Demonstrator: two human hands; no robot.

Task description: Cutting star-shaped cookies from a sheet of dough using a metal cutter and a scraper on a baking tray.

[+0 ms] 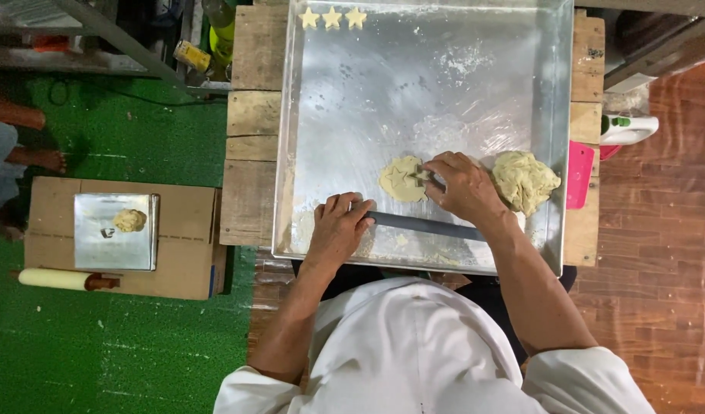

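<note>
A large metal tray (pixel 352 115) lies on a wooden table. On it sits a flattened round of pale dough (pixel 399 182) with a star shape pressed into it. My right hand (pixel 461 186) holds a small metal star cutter (pixel 421 175) against the dough's right side. My left hand (pixel 339 228) rests on the tray's near part, fingers curled over the end of a long dark bar (pixel 425 226). A rough lump of dough (pixel 524 180) lies to the right of my right hand. Three cut dough stars (pixel 332 17) line the tray's far edge.
A pink scraper (pixel 579 174) lies at the tray's right edge. To the left, a cardboard box (pixel 191 238) carries a small metal tray (pixel 115 234) with a dough ball (pixel 129 221), and a rolling pin (pixel 61 279). Another person's bare feet (pixel 38 157) stand on green flooring.
</note>
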